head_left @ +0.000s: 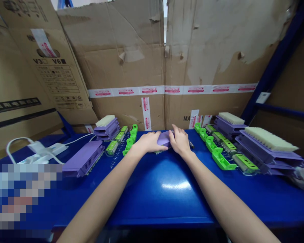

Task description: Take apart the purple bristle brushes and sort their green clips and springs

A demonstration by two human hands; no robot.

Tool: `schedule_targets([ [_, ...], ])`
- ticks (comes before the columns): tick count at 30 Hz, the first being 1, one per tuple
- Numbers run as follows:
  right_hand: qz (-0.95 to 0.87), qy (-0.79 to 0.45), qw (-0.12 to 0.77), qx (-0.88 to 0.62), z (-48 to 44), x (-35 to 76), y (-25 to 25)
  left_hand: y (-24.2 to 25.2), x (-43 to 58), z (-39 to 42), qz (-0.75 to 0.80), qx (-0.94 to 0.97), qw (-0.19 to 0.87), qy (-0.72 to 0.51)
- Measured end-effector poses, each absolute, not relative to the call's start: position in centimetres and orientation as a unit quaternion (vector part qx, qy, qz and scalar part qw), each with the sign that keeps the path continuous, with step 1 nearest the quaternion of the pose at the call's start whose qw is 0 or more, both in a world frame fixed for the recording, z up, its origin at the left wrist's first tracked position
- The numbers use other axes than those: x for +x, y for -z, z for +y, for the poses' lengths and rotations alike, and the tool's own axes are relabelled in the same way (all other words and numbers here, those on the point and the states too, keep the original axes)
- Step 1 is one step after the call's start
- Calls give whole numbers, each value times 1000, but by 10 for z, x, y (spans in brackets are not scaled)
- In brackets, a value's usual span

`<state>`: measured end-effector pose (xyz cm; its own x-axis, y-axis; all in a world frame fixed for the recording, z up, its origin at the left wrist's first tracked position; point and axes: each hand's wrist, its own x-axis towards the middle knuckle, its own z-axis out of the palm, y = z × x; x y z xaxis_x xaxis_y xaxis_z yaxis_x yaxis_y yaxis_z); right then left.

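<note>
In the middle of the blue table, a purple plastic brush (163, 139) sits between my two hands, with light bristles partly showing under its near edge. My left hand (147, 141) grips its left side, thumb along the near edge and fingers behind. On its right side my right hand (179, 139) is closed, fingers pointing away from me. Much of the brush is hidden by the hands. A dark, thin pen-like object (191, 144) lies just right of my right hand.
Purple parts with cream bristles (106, 121) are stacked at left and right (270, 139). Beside them lie bright green plastic pieces (219, 156), clear-and-green pieces (245, 163) and springs (119, 152). A white power strip (43, 153) with cables is far left. Cardboard (126, 67) walls the back.
</note>
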<state>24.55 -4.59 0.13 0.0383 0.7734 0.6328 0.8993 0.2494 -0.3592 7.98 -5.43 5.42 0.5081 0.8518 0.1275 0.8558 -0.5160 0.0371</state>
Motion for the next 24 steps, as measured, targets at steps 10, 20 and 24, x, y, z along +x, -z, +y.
schedule_targets([
  [10,-751,-19,387,-535,-38,263,-3,-53,76,-21,-535,-844,38,32],
  [20,-769,-276,331,-472,-44,270,-21,-52,85,-17,-446,-894,-36,21],
  [24,-695,-434,376,-433,-44,286,-23,-57,75,-17,-421,-894,-142,55],
])
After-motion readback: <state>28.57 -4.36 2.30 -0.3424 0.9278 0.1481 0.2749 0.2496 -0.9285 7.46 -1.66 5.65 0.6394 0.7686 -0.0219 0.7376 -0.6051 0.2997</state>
